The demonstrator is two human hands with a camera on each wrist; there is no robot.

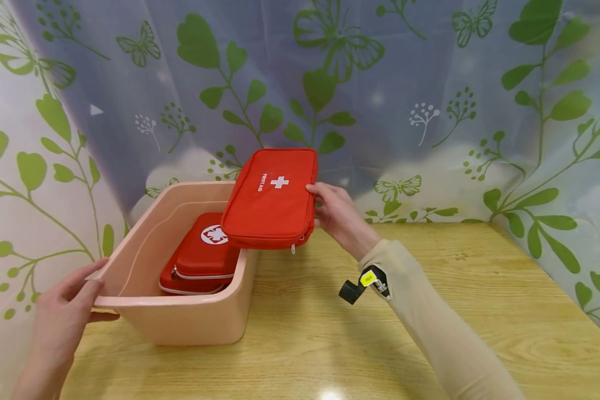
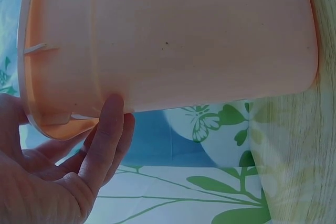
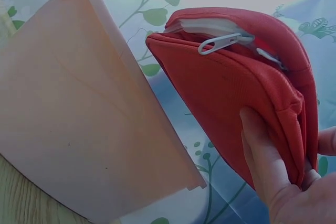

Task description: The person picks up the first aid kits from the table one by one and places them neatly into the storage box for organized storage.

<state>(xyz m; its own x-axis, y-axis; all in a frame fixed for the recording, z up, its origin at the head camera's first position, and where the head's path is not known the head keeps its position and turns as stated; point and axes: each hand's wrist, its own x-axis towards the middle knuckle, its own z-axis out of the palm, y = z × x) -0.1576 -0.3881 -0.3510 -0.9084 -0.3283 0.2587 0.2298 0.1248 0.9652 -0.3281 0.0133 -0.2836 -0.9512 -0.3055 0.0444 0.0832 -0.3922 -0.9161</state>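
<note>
My right hand (image 1: pixel 341 214) grips the right edge of a red first aid pouch (image 1: pixel 275 194) with a white cross, thumb on top and fingers below. The pouch is raised over the right rim of a pink plastic tub (image 1: pixel 200 328). In the right wrist view, the zipper of the pouch (image 3: pixel 210 87) is partly undone and white material shows inside. At the tub's near left corner, my left hand (image 1: pixel 62 311) pinches the rim, its fingers against the outer wall in the left wrist view. Two red cases lie stacked in the tub; the upper case (image 1: pixel 205 253) bears a white round emblem.
The tub stands on the left part of a wood-grain table (image 1: pixel 380 339). Behind it hangs a curtain (image 1: pixel 380 116) printed with green leaves and butterflies. A black wrist camera (image 1: pixel 351 291) sticks out from my right sleeve.
</note>
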